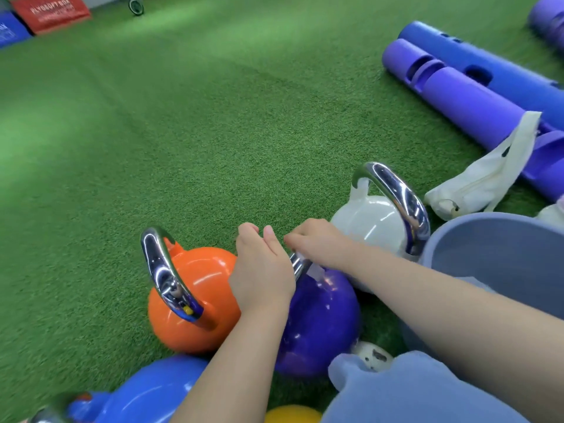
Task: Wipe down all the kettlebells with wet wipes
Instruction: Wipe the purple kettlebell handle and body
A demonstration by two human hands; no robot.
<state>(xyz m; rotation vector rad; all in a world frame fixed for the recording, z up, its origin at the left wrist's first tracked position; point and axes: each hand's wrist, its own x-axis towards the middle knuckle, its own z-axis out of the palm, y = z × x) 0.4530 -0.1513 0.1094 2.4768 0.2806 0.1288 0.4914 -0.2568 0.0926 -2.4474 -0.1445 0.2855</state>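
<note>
Down at lower centre of the head view, both hands meet over the purple kettlebell, which sits on the green turf between the orange kettlebell to its left and the white kettlebell to its upper right. The left hand covers the purple bell's chrome handle; its fingers bend over the handle, but whether they truly clasp it cannot be told. The right hand has its fingers curled down on a white wet wipe, pressing it at the handle's base. A blue kettlebell lies at lower left and a yellow one peeks in at the bottom edge. Purple and blue tubes lie at upper right, a cream pouch leaning on them. Red and blue boxes stand at upper left.
</note>
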